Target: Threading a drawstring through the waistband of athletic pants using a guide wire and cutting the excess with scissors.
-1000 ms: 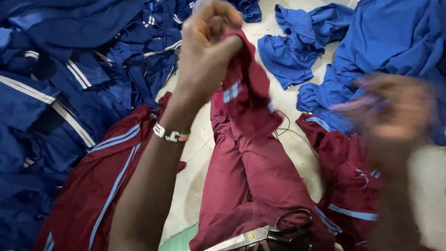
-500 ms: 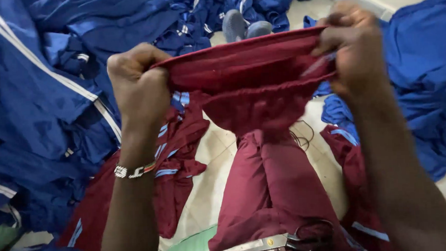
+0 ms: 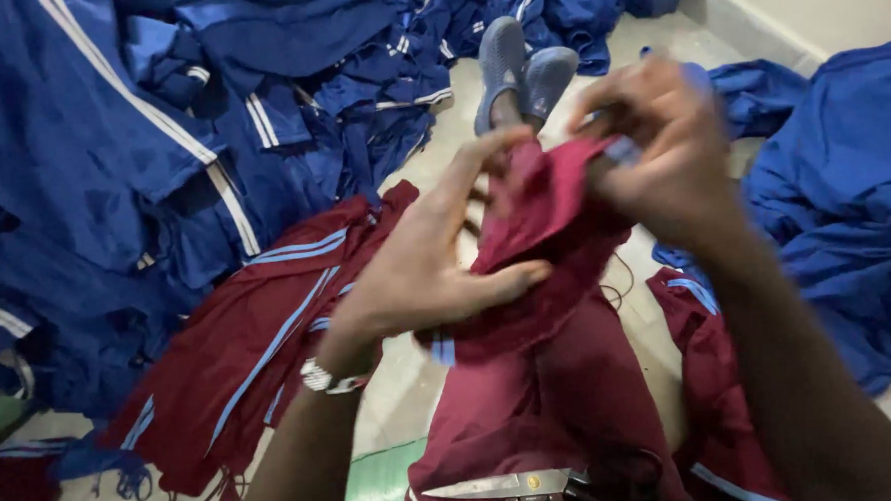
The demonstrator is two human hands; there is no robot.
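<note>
A maroon garment with light blue trim hangs from both my hands down to my lap. My left hand, a watch on its wrist, grips the bunched cloth from the left with the thumb across the front. My right hand pinches the top edge of the same garment just to the right, close to the left hand. Scissors lie on the maroon cloth at the bottom of the view, blades pointing left.
Blue garments with white stripes are heaped on the left and far side. More blue cloth lies at the right. Maroon pieces with light blue stripes are spread on the floor. A pair of grey shoes stands beyond my hands.
My hands, which held the maroon garment stretched wide apart half a second ago, have come together and bunched its top edge between them.
</note>
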